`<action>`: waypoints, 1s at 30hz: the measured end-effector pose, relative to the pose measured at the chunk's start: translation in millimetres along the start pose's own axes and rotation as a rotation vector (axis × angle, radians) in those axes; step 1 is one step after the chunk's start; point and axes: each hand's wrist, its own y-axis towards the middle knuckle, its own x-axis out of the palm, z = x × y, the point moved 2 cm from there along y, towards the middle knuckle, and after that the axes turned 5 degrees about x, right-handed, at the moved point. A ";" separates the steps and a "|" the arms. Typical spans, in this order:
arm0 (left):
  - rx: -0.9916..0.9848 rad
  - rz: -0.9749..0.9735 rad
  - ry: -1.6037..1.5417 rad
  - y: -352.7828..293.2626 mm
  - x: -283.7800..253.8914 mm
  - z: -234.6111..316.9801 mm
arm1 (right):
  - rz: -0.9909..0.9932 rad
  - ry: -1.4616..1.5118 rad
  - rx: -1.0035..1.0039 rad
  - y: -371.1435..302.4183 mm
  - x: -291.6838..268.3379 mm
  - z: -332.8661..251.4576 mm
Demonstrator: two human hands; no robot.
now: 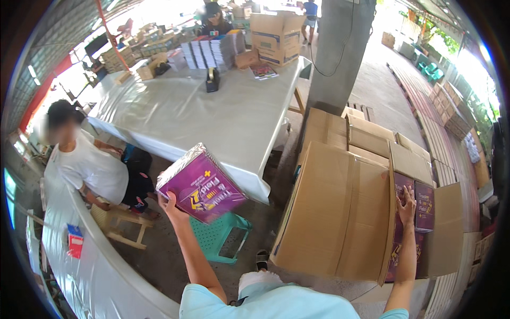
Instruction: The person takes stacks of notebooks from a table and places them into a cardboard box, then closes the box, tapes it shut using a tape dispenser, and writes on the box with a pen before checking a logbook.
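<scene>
We log left hand (173, 206): fingers clasp the purple book stack (208, 190) near one corner, left of the open carton (447, 231), likely for balance. Right hand (408, 206): fingers loosely spread over purple books (424, 212) inside that carton; contact unclear.

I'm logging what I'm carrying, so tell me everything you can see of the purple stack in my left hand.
The purple stack looks like thick, block-shaped paper goods: a purple cover printed with pale lettering and yellow artwork, and layered, pale edges along its upper-left side. It is tilted, cover facing you, its lower right slightly blurred. Your left hand grips its lower-left corner. It appears above the green stool, overlapping the table's near edge in view; whether it touches the table is unclear.
</scene>
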 end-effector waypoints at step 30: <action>-0.131 -0.756 -0.017 -504.9 397.8 216.9 | -0.029 0.153 0.015 -184.0 -290.3 238.6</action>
